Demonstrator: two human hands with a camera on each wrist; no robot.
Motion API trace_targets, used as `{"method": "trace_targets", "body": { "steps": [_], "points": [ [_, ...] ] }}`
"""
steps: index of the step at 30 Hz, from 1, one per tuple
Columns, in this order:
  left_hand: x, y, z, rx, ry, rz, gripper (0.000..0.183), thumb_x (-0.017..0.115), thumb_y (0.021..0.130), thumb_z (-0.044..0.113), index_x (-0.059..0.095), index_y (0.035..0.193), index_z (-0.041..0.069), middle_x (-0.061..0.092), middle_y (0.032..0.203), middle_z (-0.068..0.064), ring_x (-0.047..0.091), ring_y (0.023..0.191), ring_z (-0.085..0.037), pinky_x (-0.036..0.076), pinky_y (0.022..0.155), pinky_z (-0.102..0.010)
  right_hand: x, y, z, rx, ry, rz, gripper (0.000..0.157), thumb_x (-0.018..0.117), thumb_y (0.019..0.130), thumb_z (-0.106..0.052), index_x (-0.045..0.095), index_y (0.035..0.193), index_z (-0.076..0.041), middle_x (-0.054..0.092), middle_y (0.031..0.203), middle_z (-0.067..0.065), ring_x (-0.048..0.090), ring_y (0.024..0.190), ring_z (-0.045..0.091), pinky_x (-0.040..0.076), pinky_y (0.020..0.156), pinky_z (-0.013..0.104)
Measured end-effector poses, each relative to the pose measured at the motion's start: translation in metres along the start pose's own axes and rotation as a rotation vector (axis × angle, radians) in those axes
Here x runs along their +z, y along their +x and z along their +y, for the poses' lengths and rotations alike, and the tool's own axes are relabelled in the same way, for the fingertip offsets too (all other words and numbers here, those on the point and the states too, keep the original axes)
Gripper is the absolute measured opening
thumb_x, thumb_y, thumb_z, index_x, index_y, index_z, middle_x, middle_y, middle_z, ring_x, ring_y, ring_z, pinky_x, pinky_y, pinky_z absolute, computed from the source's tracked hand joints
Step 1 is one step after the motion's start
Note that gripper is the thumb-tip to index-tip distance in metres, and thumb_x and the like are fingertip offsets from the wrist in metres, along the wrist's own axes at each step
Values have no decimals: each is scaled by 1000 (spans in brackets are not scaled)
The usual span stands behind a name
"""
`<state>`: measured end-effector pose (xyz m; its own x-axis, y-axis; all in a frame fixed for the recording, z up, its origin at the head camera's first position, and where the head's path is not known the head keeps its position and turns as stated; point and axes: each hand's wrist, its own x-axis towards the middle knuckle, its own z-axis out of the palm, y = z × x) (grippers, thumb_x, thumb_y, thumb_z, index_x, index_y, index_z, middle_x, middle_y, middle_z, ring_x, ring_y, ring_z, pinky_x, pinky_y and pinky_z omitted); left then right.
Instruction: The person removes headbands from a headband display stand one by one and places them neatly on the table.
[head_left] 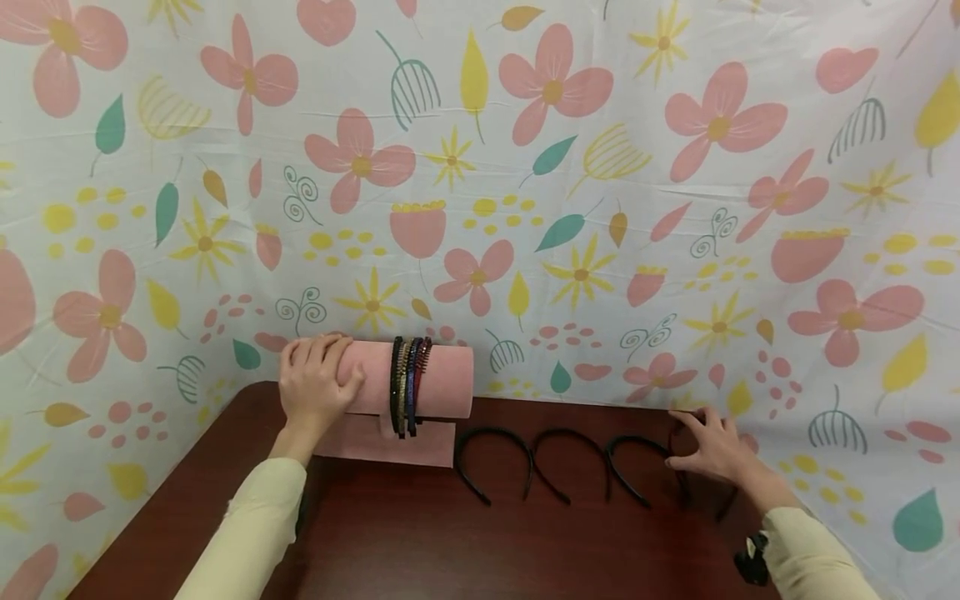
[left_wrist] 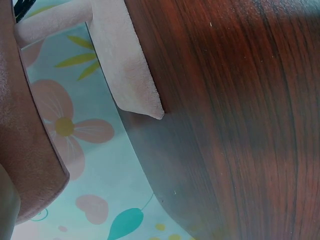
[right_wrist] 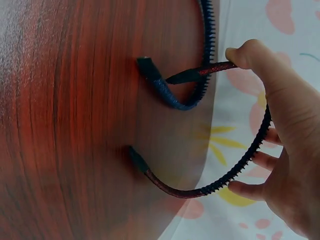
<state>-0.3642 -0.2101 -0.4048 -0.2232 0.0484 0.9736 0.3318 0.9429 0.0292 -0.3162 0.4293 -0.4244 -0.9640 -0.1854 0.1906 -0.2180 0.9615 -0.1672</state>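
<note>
My left hand (head_left: 313,383) grips the left end of a pink headband stand (head_left: 448,382), fingers over its padded roll and thumb at the front. Several headbands (head_left: 402,387) hang round the roll: black, gold, blue and dark red. At the table's right end my right hand (head_left: 712,450) holds a dark red toothed headband (right_wrist: 240,167) between thumb and fingers, its tips toward the table. Beside it, a blue toothed headband (right_wrist: 206,45) lies on the table, one end close to a tip of the red one. The left wrist view shows mostly the stand's roll and base.
On the dark wooden table (head_left: 480,542), three headbands lie in a row to the right of the stand: a left one (head_left: 459,467), a middle one (head_left: 573,431) and a right one (head_left: 611,462). A flowered cloth (head_left: 525,192) hangs behind the table.
</note>
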Motion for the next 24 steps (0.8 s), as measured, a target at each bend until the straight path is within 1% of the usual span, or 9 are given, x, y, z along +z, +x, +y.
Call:
{"method": "trace_targets", "body": {
  "steps": [5,9,11,16,19,24],
  "points": [
    [0,0,0,-3,1,-8,51,48,85,49,75,108,12,72,109,-10,63,104,-37,41,101,-56,4,-1,8,5,44,7,84,79,77,-45,46,142,-3,36,126,34,34,106,58,39,74,67],
    [-1,0,0,-5,6,-6,51,48,85,49,75,107,12,72,109,-10,63,104,-37,41,102,-55,10,-3,16,11,73,-7,82,77,79,-46,47,141,-3,36,126,34,33,110,59,37,78,69],
    [-1,-1,0,-5,6,-7,51,48,85,49,75,107,12,72,109,-10,63,104,-36,41,102,-55,13,-5,19,10,81,-10,79,77,79,-46,49,139,-2,37,125,33,35,110,59,37,78,70],
    [1,-1,1,7,5,0,50,49,85,49,75,107,12,73,107,-10,64,103,-35,43,100,-56,21,-11,31,12,88,-9,74,76,79,-44,53,135,-1,40,124,36,40,106,59,38,74,68],
    [1,-1,1,16,6,5,50,50,85,49,75,106,12,73,106,-10,64,102,-35,43,99,-57,23,-11,41,34,90,-34,73,73,83,-45,51,136,0,39,124,36,40,105,58,40,72,65],
    [0,0,-1,10,7,8,50,50,85,49,75,106,12,73,107,-10,64,103,-35,42,101,-56,21,-6,50,58,103,-107,74,69,86,-47,49,138,3,37,126,39,34,111,62,41,73,68]
  ]
}}
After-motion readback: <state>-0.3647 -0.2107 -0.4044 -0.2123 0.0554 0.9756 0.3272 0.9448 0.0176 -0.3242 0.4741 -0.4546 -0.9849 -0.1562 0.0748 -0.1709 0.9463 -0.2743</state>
